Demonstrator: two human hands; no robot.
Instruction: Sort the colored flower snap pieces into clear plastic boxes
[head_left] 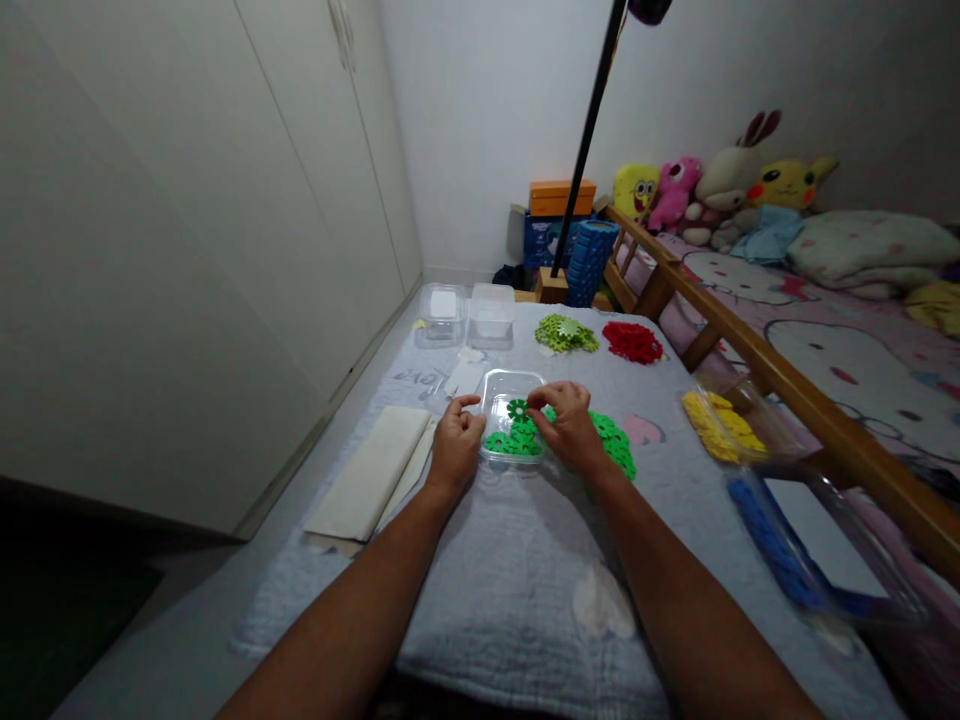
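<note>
Quilted pale-blue cloth (517, 580) was spread as work surface. Clear plastic tray (504, 385) was gripped at its left rim by the left hand (455, 440), likely to stop sliding. Bright green plastic snowflake pieces (615, 440) were heaped inside and beside it. Dark green snowflake disc (517, 409) was pinched over the tray by the right hand (570, 425).

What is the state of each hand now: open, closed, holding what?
Left hand: closed on the left rim of the clear plastic box.
Right hand: pinching a dark green snowflake piece above the box.
</note>
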